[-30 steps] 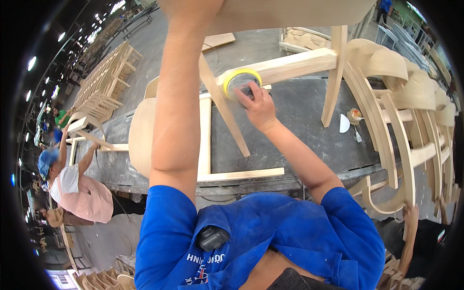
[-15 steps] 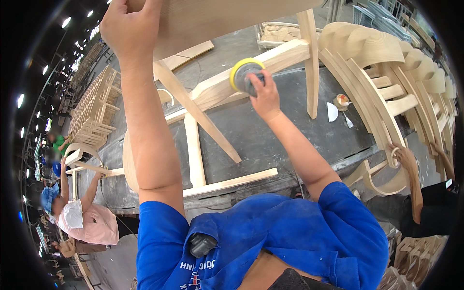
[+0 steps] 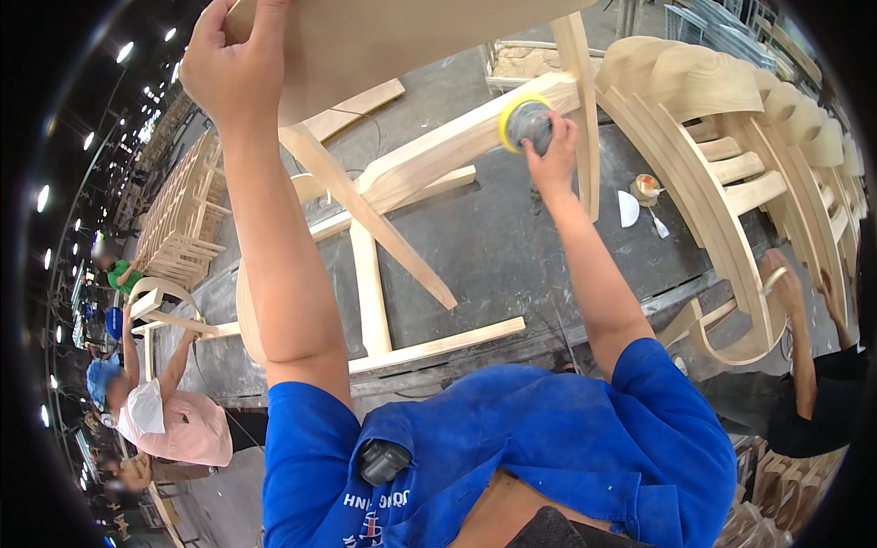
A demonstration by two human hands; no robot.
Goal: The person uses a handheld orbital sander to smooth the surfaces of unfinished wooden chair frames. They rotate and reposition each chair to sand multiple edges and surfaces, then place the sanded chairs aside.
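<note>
Near the top of the view, my left hand (image 3: 239, 73) grips the edge of a broad wooden panel (image 3: 393, 50) that belongs to a pale wooden chair frame. My right hand (image 3: 554, 157) is wrapped round a round power sander (image 3: 530, 128) with a yellow rim. The sander rests against a wide wooden rail (image 3: 457, 146) of the frame, close to an upright leg (image 3: 585, 137). A slanted leg (image 3: 365, 210) crosses below the panel. How my left fingertips sit behind the panel is hidden.
The frame lies on a dark worktable (image 3: 475, 256). On the right are a small cup (image 3: 646, 187), a white half-round piece (image 3: 628, 209) and stacked chair frames (image 3: 713, 173). Another person's hand (image 3: 781, 283) holds a curved part there. A co-worker in pink (image 3: 187, 429) works at left.
My right hand has moved the sander to the right along the rail, toward the upright leg. My left hand and the panel have shifted slightly left.
</note>
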